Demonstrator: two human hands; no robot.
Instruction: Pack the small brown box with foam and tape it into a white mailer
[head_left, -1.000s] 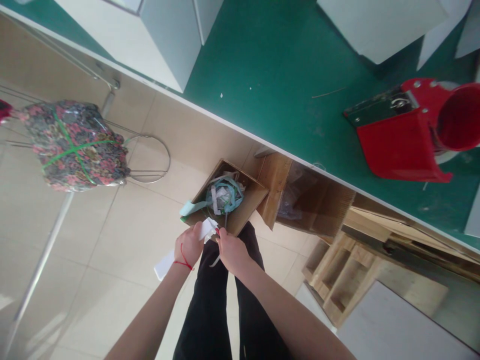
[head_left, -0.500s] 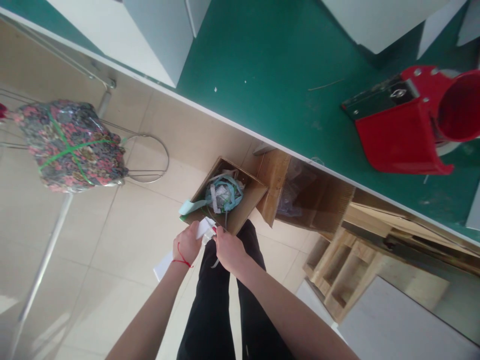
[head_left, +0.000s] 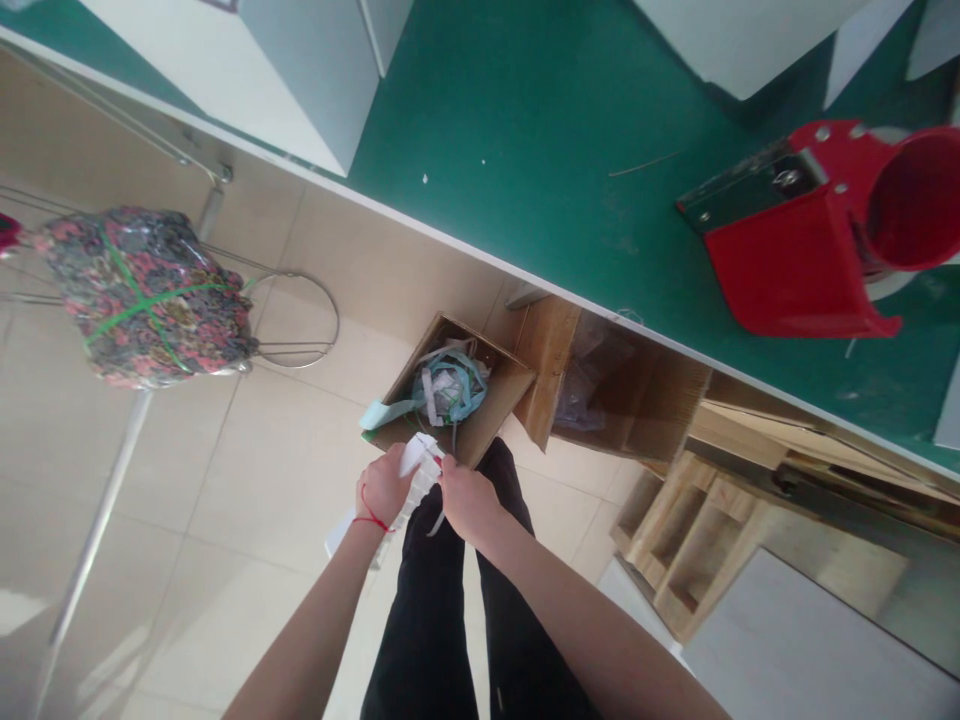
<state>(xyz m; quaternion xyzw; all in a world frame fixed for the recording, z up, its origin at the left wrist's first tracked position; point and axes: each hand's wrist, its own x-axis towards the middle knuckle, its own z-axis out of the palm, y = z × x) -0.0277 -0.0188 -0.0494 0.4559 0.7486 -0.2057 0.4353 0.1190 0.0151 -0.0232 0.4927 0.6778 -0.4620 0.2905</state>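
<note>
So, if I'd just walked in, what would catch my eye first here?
Probably the bright red tape dispenser, standing out on the green table at the right. Next, the patterned bundle crossed with green strapping at the left. Lower, near the middle, the left grip holds a white piece.

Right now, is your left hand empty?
No, the left hand grips a white piece that sticks out toward the cardboard box.

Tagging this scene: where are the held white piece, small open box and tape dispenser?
Held white piece (head_left: 412, 457), head view: upper end.
Small open box (head_left: 496, 400), head view: inner wall.
Tape dispenser (head_left: 787, 262), head view: red side.
</note>
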